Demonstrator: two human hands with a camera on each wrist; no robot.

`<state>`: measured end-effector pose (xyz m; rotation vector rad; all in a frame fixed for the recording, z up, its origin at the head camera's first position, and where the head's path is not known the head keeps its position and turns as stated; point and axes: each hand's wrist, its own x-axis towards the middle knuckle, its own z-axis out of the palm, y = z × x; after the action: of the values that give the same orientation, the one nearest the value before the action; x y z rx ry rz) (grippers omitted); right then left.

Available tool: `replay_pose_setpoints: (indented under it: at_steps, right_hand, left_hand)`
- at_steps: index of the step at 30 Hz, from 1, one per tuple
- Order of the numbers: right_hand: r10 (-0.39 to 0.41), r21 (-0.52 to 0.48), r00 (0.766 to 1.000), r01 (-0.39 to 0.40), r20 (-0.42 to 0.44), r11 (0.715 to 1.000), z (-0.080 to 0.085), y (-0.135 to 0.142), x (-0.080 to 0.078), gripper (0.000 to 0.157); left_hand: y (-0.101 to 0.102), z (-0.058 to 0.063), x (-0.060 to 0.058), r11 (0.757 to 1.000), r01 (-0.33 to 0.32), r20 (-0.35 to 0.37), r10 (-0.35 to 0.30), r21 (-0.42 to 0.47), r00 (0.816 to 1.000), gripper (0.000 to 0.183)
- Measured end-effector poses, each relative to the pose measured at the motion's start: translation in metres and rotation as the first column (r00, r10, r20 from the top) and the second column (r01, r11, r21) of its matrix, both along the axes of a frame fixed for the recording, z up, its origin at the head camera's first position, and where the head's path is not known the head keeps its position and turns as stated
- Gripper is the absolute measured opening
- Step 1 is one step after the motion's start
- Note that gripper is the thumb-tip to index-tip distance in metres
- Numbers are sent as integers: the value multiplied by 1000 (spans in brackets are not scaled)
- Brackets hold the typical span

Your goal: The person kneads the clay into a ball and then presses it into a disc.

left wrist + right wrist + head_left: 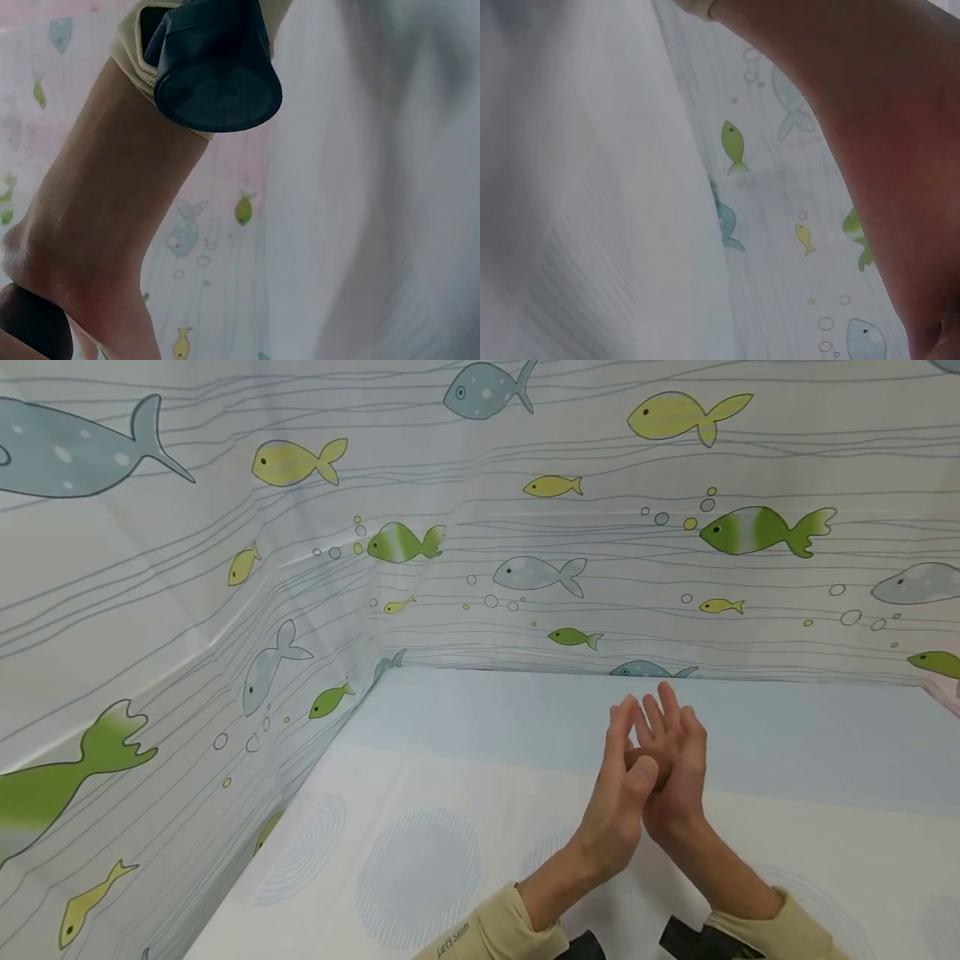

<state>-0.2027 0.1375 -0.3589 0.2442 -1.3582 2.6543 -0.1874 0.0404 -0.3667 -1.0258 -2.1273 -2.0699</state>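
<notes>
In the head view both hands stand upright with palms facing, a round brown lump, clay-like in look point(651, 763), pressed between them. My left hand point(618, 797) lies on the lump's left side, its fingers pointing up and its thumb across the front of the lump. On the other side my right hand point(678, 777) backs the lump with its palm, fingers extended upward. The left wrist view has the right forearm point(112, 172) and a dark rounded lump point(34, 322) at the lower left. A forearm point(885, 142) fills the right wrist view's right side, its fingers out of frame.
A white and pale blue table surface point(465, 718) lies under the hands. Fish-printed sheeting point(450, 468) rises behind it and along the left side. Black wrist cameras point(585, 946) sit at the beige sleeves point(495, 931).
</notes>
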Motion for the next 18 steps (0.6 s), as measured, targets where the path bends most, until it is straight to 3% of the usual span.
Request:
replay_pose_setpoints:
  at_steps: [7, 13, 18]
  right_hand:
    - [39, 69, 999, -39, -1, 997, -4, -14, 8, 61]
    - [79, 203, 996, -70, -37, 977, -7, -32, 22, 60]
    - [106, 235, 994, -99, -18, 967, -7, -41, 32, 58]
  left_hand:
    - [-2, -2, -10, 994, -105, -17, 106, 42, 994, 71]
    - [-10, -1, -24, 958, -202, 23, 202, 202, 979, 65]
    - [-19, 3, -33, 935, -248, 41, 246, 252, 968, 61]
